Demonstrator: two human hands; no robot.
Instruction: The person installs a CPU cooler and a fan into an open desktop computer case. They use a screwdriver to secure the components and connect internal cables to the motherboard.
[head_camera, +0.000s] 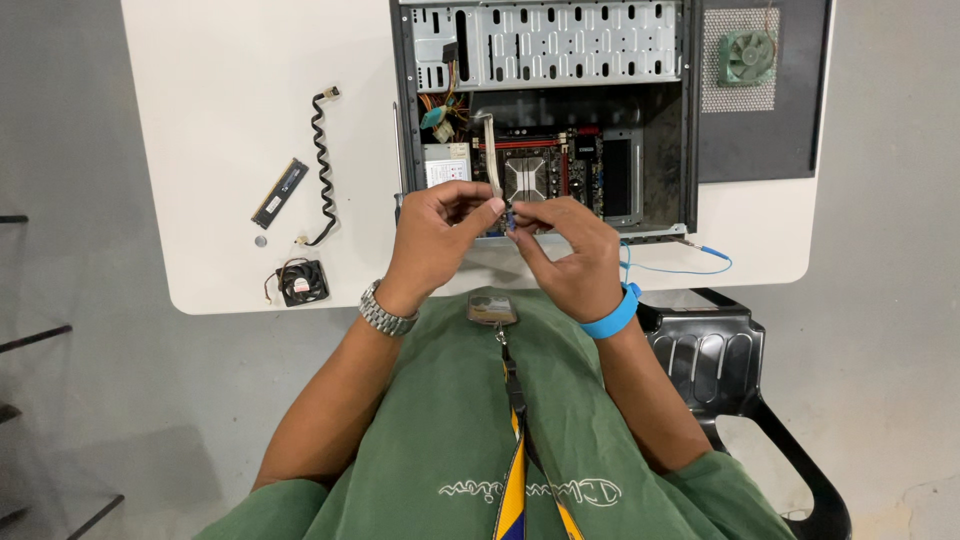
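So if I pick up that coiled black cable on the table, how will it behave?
The coiled black cable would probably flop and stretch, since its thin spiral lies loose on the white table. It looks light. The small connector ends may dangle and snag the memory stick beside it.

From my seat the table (230, 80) stretches ahead, and the open computer case (545, 110) lies on it at twelve o'clock, its motherboard (545, 170) inside toward the near edge. At one o'clock a case fan (747, 56) sits on the removed side panel (765, 130), just right of the case. At ten o'clock lie a memory stick (279, 193), a coiled cable (322, 165) right of it, and a small fan (302, 282) nearer me. My left hand (432, 240) and right hand (567, 255) meet before the case, pinching a narrow card (492, 160). A chair (715, 360) stands at four o'clock.
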